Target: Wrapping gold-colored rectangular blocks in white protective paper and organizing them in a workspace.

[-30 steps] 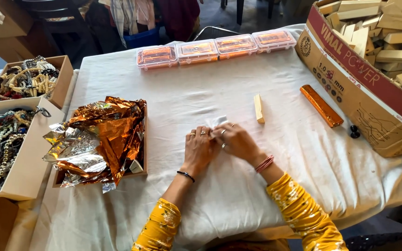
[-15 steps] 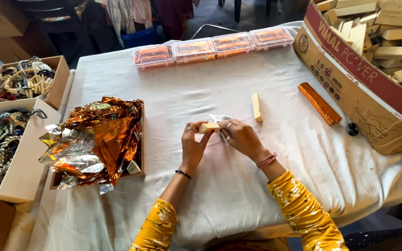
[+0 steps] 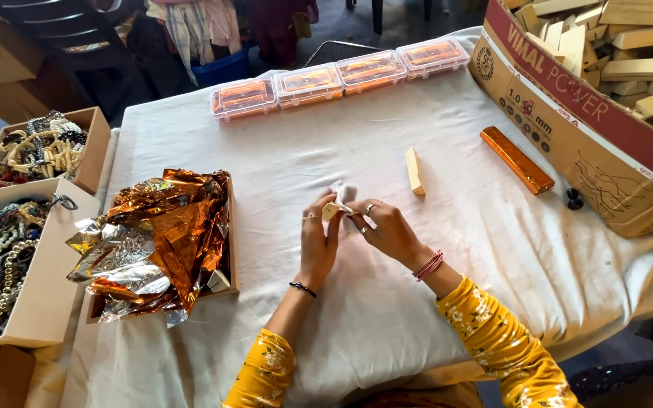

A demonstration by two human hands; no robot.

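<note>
Both hands [image 3: 357, 230] now higher, small pale block [image 3: 331, 211] upright between fingers [image 3: 339, 219].

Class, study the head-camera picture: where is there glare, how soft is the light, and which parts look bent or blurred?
Head view: soft, even daylight with faint shadows under the hands, left hand and right hand; bright glare on the crumpled copper foil; the cardboard box leans from wide-angle distortion; the small pale piece between the fingers is slightly blurred.
</note>
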